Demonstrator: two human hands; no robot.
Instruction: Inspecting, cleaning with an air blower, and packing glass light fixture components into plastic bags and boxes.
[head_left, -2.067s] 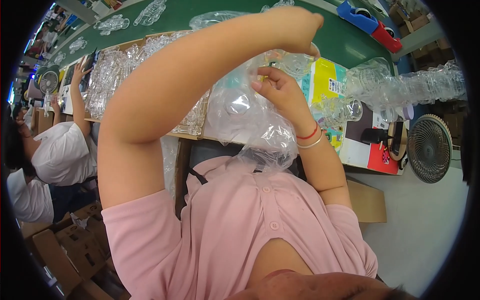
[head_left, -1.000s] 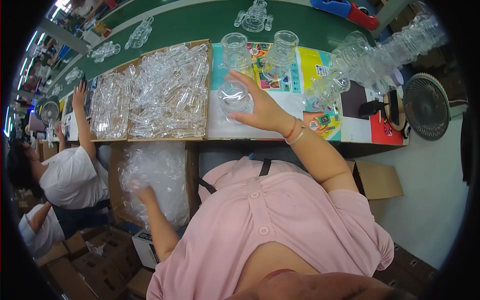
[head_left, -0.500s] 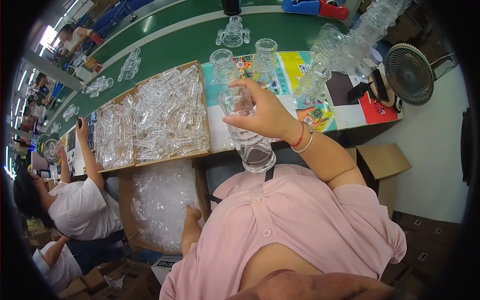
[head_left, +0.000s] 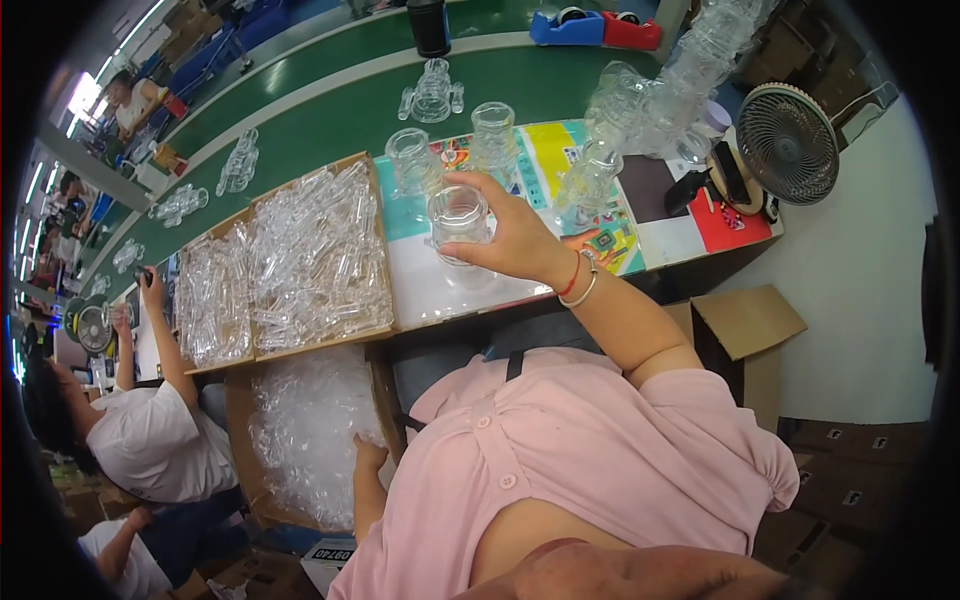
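Above the workbench edge, the person's right hand holds a clear plastic jar upright, fingers wrapped round its side and the thumb beneath, just over the white part of the colourful mat. Two more clear jars stand on that mat beyond it. Down at the person's left, the left hand reaches into a cardboard box of clear plastic bags beside the knee; whether its fingers close on anything cannot be told. Shallow cardboard trays of clear plastic parts lie on the bench left of the mat. A small desk fan stands far right.
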